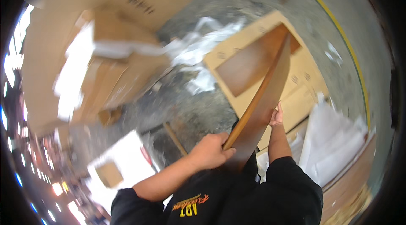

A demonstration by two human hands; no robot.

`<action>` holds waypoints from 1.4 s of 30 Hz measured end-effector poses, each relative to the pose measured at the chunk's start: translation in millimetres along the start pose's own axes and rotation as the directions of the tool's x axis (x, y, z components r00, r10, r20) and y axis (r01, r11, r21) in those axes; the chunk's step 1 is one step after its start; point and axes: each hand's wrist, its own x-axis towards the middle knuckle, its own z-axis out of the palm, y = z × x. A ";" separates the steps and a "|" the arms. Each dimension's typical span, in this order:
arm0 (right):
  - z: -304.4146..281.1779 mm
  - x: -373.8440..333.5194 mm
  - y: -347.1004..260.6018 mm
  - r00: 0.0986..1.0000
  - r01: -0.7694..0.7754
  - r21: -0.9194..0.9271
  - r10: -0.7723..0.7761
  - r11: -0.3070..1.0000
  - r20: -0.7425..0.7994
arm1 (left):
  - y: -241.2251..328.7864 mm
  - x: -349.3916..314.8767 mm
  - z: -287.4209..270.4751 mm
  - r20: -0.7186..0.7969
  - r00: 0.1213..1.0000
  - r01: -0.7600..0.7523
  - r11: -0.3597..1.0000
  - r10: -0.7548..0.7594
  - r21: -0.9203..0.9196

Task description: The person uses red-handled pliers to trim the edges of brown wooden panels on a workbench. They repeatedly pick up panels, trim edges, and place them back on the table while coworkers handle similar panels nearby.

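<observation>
A long brown wooden board stands tilted on edge in front of me, running from my waist toward the far right. My left hand is closed round its near end, the thumb on the top edge. Against the board's right face rests my right hand, with its fingers pointing up and partly hidden by the board; it helps hold the board. Beyond, a flat brown wooden panel lies on a large cardboard box, partly covered by the held board.
Large cardboard sheets and an opened carton fill the left. Crumpled white wrapping lies on the grey floor. A white sheet is at lower left. White foam wrap sits at right, near a yellow floor line.
</observation>
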 end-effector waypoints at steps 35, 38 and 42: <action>453.0 -134.4 514.5 0.881 0.316 -0.945 0.394 -0.078 0.262 | -327.9 -418.9 426.1 -0.334 0.180 -0.571 0.178 -0.925 -0.801; 458.6 -162.8 553.7 0.896 0.327 -0.933 0.361 -0.148 0.257 | -363.2 -427.0 448.4 -0.304 0.025 -0.580 0.234 -0.952 -0.780; 464.2 -226.7 589.7 0.797 0.387 -0.921 0.485 0.047 0.360 | -393.3 -471.0 446.2 -0.298 -0.063 -0.236 0.304 -0.953 -0.923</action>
